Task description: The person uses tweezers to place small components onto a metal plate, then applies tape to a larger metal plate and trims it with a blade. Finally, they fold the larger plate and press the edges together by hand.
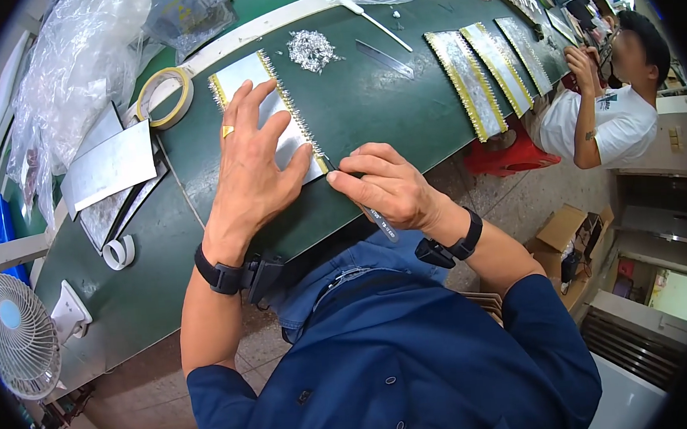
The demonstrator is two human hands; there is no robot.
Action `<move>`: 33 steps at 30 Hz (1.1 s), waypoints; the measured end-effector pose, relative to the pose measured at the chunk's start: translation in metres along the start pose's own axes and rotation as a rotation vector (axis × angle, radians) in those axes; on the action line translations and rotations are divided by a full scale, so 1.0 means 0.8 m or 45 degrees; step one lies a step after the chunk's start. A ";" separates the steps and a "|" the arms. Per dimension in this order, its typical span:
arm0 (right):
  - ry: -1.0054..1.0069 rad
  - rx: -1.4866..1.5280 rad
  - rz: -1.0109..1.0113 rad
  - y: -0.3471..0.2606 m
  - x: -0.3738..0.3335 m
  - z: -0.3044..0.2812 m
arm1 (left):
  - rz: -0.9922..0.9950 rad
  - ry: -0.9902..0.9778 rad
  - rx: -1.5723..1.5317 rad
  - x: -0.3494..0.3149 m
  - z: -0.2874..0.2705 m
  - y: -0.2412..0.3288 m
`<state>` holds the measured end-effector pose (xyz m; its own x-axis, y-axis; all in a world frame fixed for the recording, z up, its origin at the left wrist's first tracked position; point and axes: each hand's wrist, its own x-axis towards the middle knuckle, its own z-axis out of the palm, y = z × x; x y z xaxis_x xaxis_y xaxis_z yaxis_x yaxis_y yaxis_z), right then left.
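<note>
My left hand [251, 169] lies with fingers spread on a flat silvery plate [247, 68], pressing it to the green table. Yellow tape runs along the plate's long edges, lined with many tiny pale pieces. In my right hand [385, 184] I pinch dark tweezers [381, 225] whose tip reaches the plate's near right corner; whether the tip grips a piece is too small to tell. Beyond the plate sits a loose pile of tiny silvery pieces [312, 51]. A thin metal strip [384, 58] and a white-handled stick tool [376, 25] lie to its right.
Three similar edged plates [465, 78] lie at the right. Left of my hand are a tape roll [165, 98], stacked bare plates [109, 167], a small white ring [118, 252] and a fan [19, 337]. Plastic bags [78, 66] cover the far left. A co-worker [619, 115] sits at right.
</note>
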<state>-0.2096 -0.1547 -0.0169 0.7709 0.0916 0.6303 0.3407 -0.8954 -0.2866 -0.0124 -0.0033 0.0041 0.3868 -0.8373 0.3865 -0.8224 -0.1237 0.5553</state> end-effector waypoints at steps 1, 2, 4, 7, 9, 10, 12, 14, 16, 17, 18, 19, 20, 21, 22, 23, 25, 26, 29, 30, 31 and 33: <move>-0.014 0.003 -0.004 0.000 0.000 0.000 | 0.001 -0.003 -0.001 0.000 0.000 0.000; -0.014 0.002 -0.003 0.000 0.000 0.001 | 0.003 -0.006 -0.001 0.000 0.000 0.000; -0.012 0.000 0.003 0.000 0.000 0.002 | 0.004 -0.008 -0.003 -0.001 0.000 0.000; -0.017 -0.003 0.011 -0.001 0.002 0.001 | 0.005 -0.005 -0.014 -0.002 0.000 0.000; -0.022 -0.003 0.023 -0.003 0.004 -0.001 | 0.001 -0.013 -0.015 -0.001 -0.001 0.000; -0.022 -0.003 0.023 -0.002 0.004 -0.001 | -0.004 -0.021 -0.016 -0.001 -0.001 0.000; -0.037 0.002 0.023 -0.002 0.003 0.000 | -0.008 -0.030 -0.017 -0.001 -0.002 0.000; -0.043 0.004 0.023 -0.002 0.003 0.000 | -0.015 -0.040 -0.009 -0.002 -0.002 0.000; -0.052 0.002 0.023 -0.002 0.004 -0.001 | -0.017 -0.046 -0.007 -0.002 -0.001 0.000; -0.056 0.000 0.024 -0.002 0.005 -0.001 | -0.018 -0.048 -0.005 -0.002 -0.001 0.001; -0.056 -0.001 0.025 -0.002 0.005 -0.001 | -0.020 -0.050 -0.003 -0.002 -0.001 0.001; -0.058 0.008 0.029 -0.002 0.005 -0.001 | -0.022 -0.051 -0.002 -0.002 -0.001 0.001; -0.060 0.019 0.034 -0.002 0.004 -0.001 | -0.022 -0.052 -0.002 -0.002 0.000 0.001; -0.061 0.029 0.039 -0.002 0.004 -0.001 | -0.022 -0.055 -0.003 -0.002 0.001 0.000; -0.061 0.029 0.039 -0.001 0.005 -0.001 | -0.023 -0.057 -0.004 -0.002 0.002 0.000; -0.057 0.029 0.042 -0.001 0.006 -0.001 | -0.023 -0.059 -0.004 -0.001 0.002 0.000; -0.049 0.027 0.050 -0.001 0.007 -0.001 | -0.025 -0.064 -0.010 0.000 0.003 0.001; -0.048 0.024 0.050 -0.001 0.007 -0.001 | -0.027 -0.070 -0.016 0.000 0.004 0.001; -0.073 0.023 0.034 0.001 0.007 -0.004 | -0.025 -0.076 -0.031 -0.001 0.005 0.003; -0.069 0.008 0.021 0.002 0.009 -0.004 | -0.023 -0.072 -0.037 0.001 0.004 0.003; -0.040 0.036 0.054 -0.002 0.008 -0.001 | -0.019 -0.066 -0.043 0.001 0.002 0.002; 0.017 0.074 0.110 -0.003 0.009 -0.001 | -0.006 -0.053 -0.029 0.002 0.001 0.005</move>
<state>-0.2056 -0.1524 -0.0110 0.7916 0.0091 0.6110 0.3044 -0.8729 -0.3812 -0.0152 -0.0056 0.0063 0.3726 -0.8582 0.3531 -0.8106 -0.1158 0.5740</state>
